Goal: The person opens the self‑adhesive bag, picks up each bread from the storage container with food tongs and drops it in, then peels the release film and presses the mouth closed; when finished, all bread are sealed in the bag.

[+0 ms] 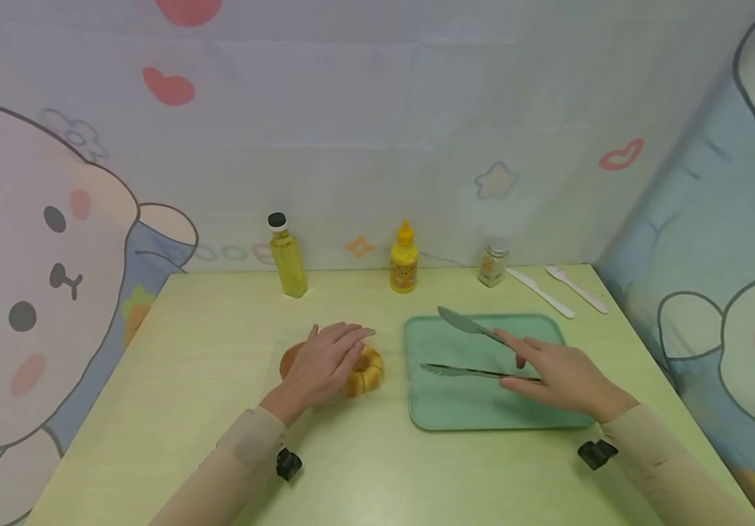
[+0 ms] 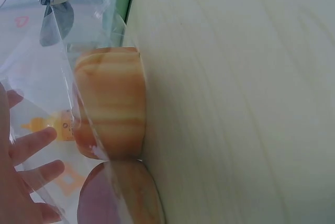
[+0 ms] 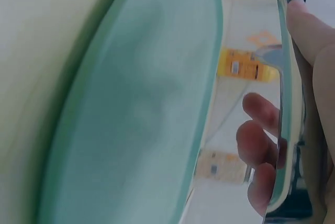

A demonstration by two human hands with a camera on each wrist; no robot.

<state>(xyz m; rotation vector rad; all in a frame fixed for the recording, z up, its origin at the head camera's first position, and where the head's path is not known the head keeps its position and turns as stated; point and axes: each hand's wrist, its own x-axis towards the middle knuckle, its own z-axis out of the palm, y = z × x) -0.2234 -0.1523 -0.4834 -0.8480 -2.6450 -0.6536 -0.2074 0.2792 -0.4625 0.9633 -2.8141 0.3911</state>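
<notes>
My left hand [image 1: 327,361] is over two pieces of bread, with fairly straight fingers at some clear plastic [image 2: 86,109]; whether they touch it I cannot tell. One bread is a yellow-brown ring-shaped loaf [image 1: 367,372]. The other is a brown bun [image 1: 290,358], partly hidden by the hand. In the left wrist view the plastic stands across the breads, its exact shape unclear. My right hand [image 1: 564,372] holds metal tongs [image 1: 465,321] above the green tray [image 1: 443,416], thumb on one arm and fingers on the other. The tongs' arms are spread, with nothing between their ends.
Along the back stand an oil bottle [image 1: 289,263], a yellow squeeze bottle [image 1: 404,263] and a shaker jar [image 1: 493,264]. A white plastic knife [image 1: 541,294] and a pale fork [image 1: 577,289] lie behind the tray. A patterned cloth backdrop [image 1: 351,146] rises behind the table.
</notes>
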